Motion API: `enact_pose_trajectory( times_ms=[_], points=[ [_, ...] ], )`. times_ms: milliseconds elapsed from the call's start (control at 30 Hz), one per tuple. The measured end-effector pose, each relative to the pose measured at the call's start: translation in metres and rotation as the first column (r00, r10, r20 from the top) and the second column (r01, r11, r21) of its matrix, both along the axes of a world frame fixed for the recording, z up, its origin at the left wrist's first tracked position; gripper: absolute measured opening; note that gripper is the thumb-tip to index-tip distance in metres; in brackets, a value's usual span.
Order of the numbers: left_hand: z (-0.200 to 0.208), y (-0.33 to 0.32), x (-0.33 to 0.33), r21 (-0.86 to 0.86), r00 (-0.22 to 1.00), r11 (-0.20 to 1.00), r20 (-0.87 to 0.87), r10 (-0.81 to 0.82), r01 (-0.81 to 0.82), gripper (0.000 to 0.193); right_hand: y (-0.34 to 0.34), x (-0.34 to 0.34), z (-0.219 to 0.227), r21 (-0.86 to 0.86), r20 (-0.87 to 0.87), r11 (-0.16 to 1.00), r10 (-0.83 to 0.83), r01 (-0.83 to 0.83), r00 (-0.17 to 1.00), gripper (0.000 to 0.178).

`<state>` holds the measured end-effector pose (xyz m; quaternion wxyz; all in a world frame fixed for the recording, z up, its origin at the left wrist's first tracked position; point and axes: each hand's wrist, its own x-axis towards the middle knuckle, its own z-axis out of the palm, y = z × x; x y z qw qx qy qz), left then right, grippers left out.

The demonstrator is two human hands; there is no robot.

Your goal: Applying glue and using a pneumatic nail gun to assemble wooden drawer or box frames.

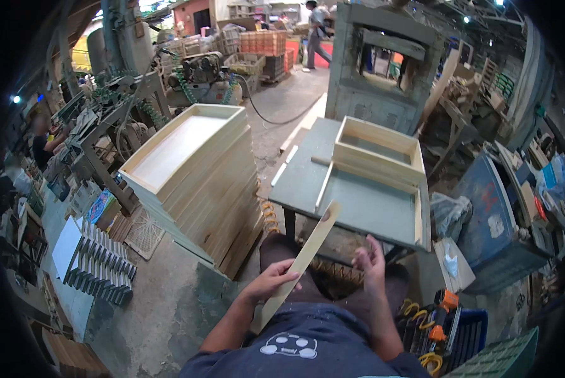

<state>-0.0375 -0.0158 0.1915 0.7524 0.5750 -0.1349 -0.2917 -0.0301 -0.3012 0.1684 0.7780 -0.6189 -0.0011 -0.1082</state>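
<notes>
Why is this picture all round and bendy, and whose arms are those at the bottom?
The picture comes from a small wide camera worn on a person's head, looking down, so straight edges curve near the rim. The arms belong to that person. The left hand holds a long flat wooden slat. The right hand is open and holds nothing. In front stands a grey-green work table with an open wooden frame box on it. To the left is a tall stack of wooden trays.

You are holding a thin, flat, pale wooden slat [301, 261] in your left hand [271, 280], tilting diagonally, its rounded upper end rising toward the grey-green counter [364, 205].
</notes>
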Motion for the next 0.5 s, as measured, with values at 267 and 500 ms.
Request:
enact_pose_trajectory(
  times_ms=[267, 500],
  points=[
    [0.018, -0.012, -0.007, -0.028, 0.996, 0.997, 0.051, -0.073, 0.074, 0.030, -0.005, -0.012, 0.048, 0.032, 0.139, 0.999, 0.013, -0.018, 0.990, 0.059],
    [0.027, -0.018, -0.023, 0.001, 0.990, 0.990, -0.007, -0.141, 0.141, 0.030, 0.002, -0.022, 0.064, 0.084, 0.121, 0.995, 0.040, -0.051, 0.992, 0.064]
  ],
)
